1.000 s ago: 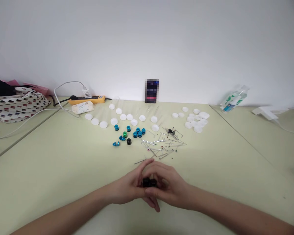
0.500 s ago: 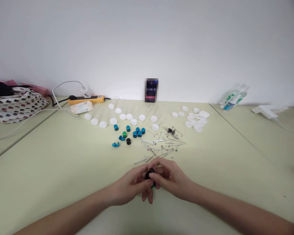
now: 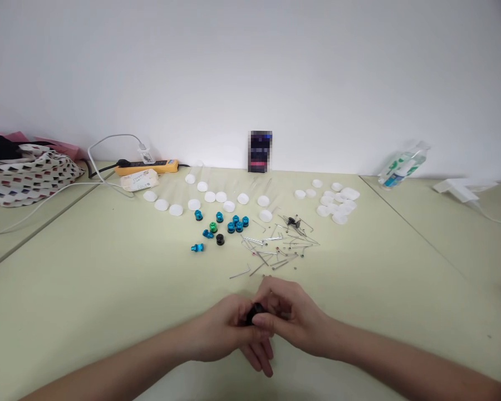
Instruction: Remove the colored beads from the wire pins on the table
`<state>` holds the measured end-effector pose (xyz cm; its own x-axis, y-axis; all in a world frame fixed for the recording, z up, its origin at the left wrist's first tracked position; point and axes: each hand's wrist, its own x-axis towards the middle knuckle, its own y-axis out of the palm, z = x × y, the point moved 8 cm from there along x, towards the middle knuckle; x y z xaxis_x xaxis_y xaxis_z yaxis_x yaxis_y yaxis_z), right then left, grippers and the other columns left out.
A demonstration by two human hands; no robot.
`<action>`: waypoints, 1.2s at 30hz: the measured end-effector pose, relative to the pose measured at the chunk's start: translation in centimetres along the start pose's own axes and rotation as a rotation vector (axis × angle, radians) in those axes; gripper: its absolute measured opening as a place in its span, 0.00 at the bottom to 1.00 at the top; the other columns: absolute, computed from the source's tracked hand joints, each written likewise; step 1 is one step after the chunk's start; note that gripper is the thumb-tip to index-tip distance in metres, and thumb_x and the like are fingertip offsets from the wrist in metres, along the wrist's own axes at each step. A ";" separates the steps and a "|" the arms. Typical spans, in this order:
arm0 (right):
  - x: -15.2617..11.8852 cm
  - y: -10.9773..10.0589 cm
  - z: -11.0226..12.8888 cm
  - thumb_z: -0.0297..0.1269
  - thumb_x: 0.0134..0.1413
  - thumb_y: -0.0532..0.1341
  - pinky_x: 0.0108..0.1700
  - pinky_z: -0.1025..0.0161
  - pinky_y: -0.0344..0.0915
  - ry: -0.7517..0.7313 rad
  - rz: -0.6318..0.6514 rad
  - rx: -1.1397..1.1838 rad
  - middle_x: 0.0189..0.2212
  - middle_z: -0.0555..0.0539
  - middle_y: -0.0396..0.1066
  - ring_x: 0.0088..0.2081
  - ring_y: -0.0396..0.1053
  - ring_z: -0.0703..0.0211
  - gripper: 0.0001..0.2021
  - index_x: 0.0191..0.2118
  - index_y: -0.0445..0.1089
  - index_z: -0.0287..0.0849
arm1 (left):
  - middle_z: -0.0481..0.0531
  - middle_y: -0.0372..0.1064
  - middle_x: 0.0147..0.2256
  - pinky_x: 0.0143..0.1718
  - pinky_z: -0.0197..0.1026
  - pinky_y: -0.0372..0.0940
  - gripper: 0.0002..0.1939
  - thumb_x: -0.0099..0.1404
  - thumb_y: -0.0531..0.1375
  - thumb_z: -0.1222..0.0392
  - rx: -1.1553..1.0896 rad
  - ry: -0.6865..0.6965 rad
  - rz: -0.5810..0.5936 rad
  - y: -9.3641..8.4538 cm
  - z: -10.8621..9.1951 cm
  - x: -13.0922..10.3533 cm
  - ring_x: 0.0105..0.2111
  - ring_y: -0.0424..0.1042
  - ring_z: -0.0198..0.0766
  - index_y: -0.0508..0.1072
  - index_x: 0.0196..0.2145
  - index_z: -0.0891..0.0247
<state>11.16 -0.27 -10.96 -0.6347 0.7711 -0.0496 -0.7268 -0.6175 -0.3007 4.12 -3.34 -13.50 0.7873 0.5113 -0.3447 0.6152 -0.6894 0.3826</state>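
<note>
Low in the middle of the view, my left hand (image 3: pixel 229 328) and my right hand (image 3: pixel 290 312) meet over the table. Between them is a small black round part (image 3: pixel 255 313), pinched by the fingers of both; most of it is hidden. Beyond my hands lie several thin L-shaped metal hex keys (image 3: pixel 263 240) among tiny loose bits. To their left stand several small blue metal fittings (image 3: pixel 239 226), a green one (image 3: pixel 213 227) and a black one (image 3: pixel 220 239). One blue fitting (image 3: pixel 197 248) lies on its side.
Clear tubes with white caps (image 3: pixel 176 210) lie behind the fittings. More white caps (image 3: pixel 339 217) are piled to the right. A phone (image 3: pixel 260 151) leans on the wall. At the back are a yellow power strip (image 3: pixel 167 166), a patterned cloth (image 3: pixel 33 175) and a plastic bottle (image 3: pixel 401 167).
Both hands have come slightly lower in view with the black part between them. A bit of green under it no longer shows. The lower fingers of my left hand reach further out.
</note>
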 end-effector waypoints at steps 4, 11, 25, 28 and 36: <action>0.0 0.1 0.5 0.39 0.53 0.58 0.21 0.71 0.53 -0.023 0.031 -0.019 0.20 0.54 0.59 0.21 0.57 0.70 0.09 0.34 0.61 0.39 | 0.56 0.69 0.32 0.37 0.41 0.66 0.13 0.62 0.55 0.56 -0.080 -0.057 0.123 0.7 0.0 -0.1 0.30 0.73 0.36 0.72 0.34 0.70; -0.1 0.4 1.4 0.37 0.56 0.56 0.25 0.70 0.58 -0.100 0.127 -0.028 0.26 0.51 0.63 0.23 0.60 0.69 0.08 0.40 0.63 0.39 | 0.50 0.66 0.25 0.24 0.35 0.62 0.08 0.59 0.57 0.59 -0.171 -0.081 0.203 0.6 0.5 0.1 0.19 0.69 0.31 0.69 0.30 0.68; 0.4 -0.4 1.4 0.41 0.56 0.55 0.24 0.71 0.57 -0.024 0.123 -0.148 0.24 0.51 0.62 0.24 0.60 0.68 0.10 0.39 0.64 0.40 | 0.55 0.69 0.29 0.27 0.37 0.64 0.12 0.64 0.51 0.58 -0.124 -0.040 0.185 0.8 -0.3 0.2 0.23 0.70 0.33 0.70 0.33 0.68; 0.3 -0.7 2.6 0.35 0.57 0.54 0.31 0.67 0.61 -0.104 0.128 -0.215 0.29 0.48 0.65 0.29 0.62 0.65 0.08 0.42 0.64 0.40 | 0.57 0.69 0.32 0.29 0.38 0.65 0.12 0.63 0.53 0.57 -0.161 -0.033 0.160 0.5 -0.1 0.4 0.25 0.72 0.35 0.70 0.36 0.69; 0.5 -0.4 1.9 0.41 0.56 0.56 0.25 0.70 0.58 -0.040 0.162 -0.155 0.25 0.51 0.63 0.24 0.61 0.67 0.11 0.42 0.63 0.41 | 0.60 0.70 0.36 0.34 0.40 0.65 0.13 0.62 0.54 0.58 -0.172 -0.064 0.164 0.4 0.1 0.4 0.33 0.74 0.40 0.72 0.36 0.70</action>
<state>10.68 0.05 -9.07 -0.7524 0.6548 -0.0723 -0.5670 -0.6995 -0.4349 4.65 -3.44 -13.56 0.8765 0.3623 -0.3171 0.4815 -0.6605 0.5762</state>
